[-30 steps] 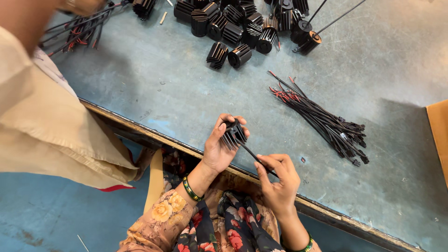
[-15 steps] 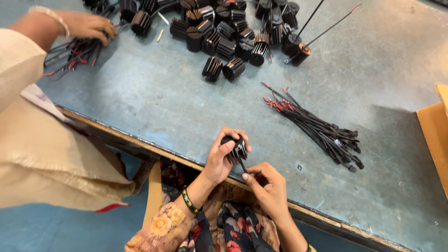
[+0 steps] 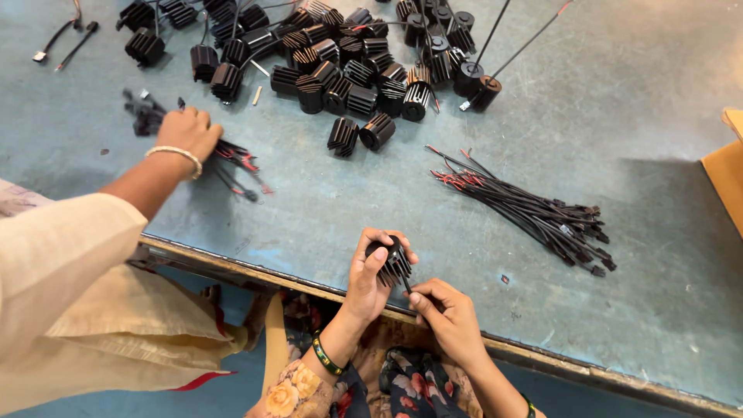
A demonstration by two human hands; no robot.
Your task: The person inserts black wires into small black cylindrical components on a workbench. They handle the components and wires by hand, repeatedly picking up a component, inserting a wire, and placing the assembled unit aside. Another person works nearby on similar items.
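My left hand (image 3: pixel 370 272) grips a small black finned heat sink (image 3: pixel 393 262) just above the near edge of the blue-grey table (image 3: pixel 325 209). Right beside it, my right hand (image 3: pixel 449 316) pinches a thin black wire (image 3: pixel 405 285) that runs into the heat sink's underside. A bundle of black wires with red ends and black connectors (image 3: pixel 526 207) lies on the table to the right of my hands. A heap of several black finned heat sinks (image 3: pixel 340 62) lies at the far side, some with wires sticking up.
A co-worker's hand with a bangle (image 3: pixel 184 138) rests on another bundle of wires (image 3: pixel 232 159) at the left, their cream sleeve (image 3: pixel 62 255) reaching in. An orange-brown box corner (image 3: pixel 727 166) sits at the right edge. Loose wires (image 3: pixel 62 42) lie at the far left.
The view has shifted so the table sits lower and closer. The co-worker's hand has come down onto the left wire bundle. My hands hold the heat sink and wire as before.
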